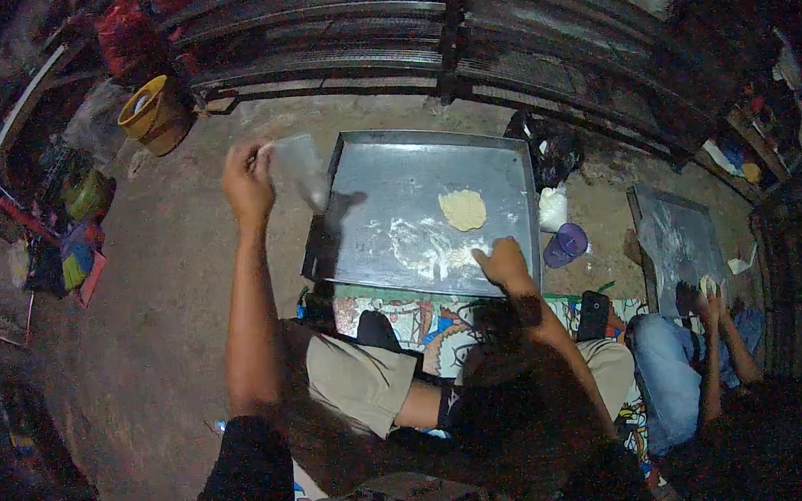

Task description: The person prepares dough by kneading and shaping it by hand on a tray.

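Observation:
A wide metal tray [396, 185] with raised edges lies in front of me. On it rests a flat, pale, uneven round of dough [463, 211], with white flour [425, 260] smeared nearer to me. Raised beyond the tray's left edge, my left hand [248, 180] is closed on a translucent plastic bag [297, 157]; its contents are blurred. My right hand [506, 266] is over the tray's near right part by the flour, thumb stretched away from the other fingers, with nothing visible in it.
Right of the tray are a white bag [553, 208], a purple cup [565, 245] and a black plastic bag [553, 149]. A phone [594, 314] lies nearer me. Farther right, another person's hands [711, 301] work beside a second tray [678, 238]. A yellow bucket [161, 120] stands far left.

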Available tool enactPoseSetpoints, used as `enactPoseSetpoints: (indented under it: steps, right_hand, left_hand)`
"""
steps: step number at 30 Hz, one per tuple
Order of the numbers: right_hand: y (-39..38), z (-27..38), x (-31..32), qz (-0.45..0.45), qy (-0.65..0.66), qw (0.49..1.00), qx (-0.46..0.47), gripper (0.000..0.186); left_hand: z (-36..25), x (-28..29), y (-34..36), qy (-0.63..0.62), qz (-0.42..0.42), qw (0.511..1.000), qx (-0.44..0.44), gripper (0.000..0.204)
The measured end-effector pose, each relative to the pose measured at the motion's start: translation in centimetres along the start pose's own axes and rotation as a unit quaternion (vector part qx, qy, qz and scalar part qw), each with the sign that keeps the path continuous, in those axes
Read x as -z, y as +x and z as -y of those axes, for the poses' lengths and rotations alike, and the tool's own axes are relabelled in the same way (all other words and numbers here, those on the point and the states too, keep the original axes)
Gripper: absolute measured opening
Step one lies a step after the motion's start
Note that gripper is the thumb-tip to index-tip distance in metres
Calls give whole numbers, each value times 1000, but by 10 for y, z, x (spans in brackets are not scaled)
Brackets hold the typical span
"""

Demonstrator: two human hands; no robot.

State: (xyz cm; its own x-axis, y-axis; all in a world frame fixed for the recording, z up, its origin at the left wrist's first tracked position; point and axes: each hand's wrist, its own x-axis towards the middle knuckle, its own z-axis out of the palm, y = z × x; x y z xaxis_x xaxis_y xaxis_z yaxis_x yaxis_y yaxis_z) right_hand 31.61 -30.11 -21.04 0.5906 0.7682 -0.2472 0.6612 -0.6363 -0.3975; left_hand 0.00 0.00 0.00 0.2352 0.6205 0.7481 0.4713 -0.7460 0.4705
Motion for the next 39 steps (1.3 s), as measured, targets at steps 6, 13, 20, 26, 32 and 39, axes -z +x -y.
enactPoseSetpoints:
  steps: [6, 13, 20, 26, 32, 39]
  right_hand:
    - [-26, 60, -24, -140, -40, 987, 73, 59]
    - [-25, 54, -4, -66, -20, 994, 80, 44]
    - [-32, 66, -19, -42, -91, 982, 158, 42]
    - [-44, 74, 5, -32, -42, 996, 78, 47]
    - [-32, 68, -18, -49, -24, 976, 210, 49]
    - [-24, 58, 5, -80, 3, 990, 117, 28]
  left_hand:
    - [113, -15, -49, 141, -43, 989, -4, 12]
    - [112, -17, -76, 93, 46, 991, 79, 15]
    - [84, -16, -72, 80, 232, 966, 85, 21]
    - [57, -21, -85, 72, 226, 969, 67, 20]
    - [58, -34, -96, 129, 234, 963, 18, 18]
    - [17, -36, -111, 123, 185, 973, 57, 26]
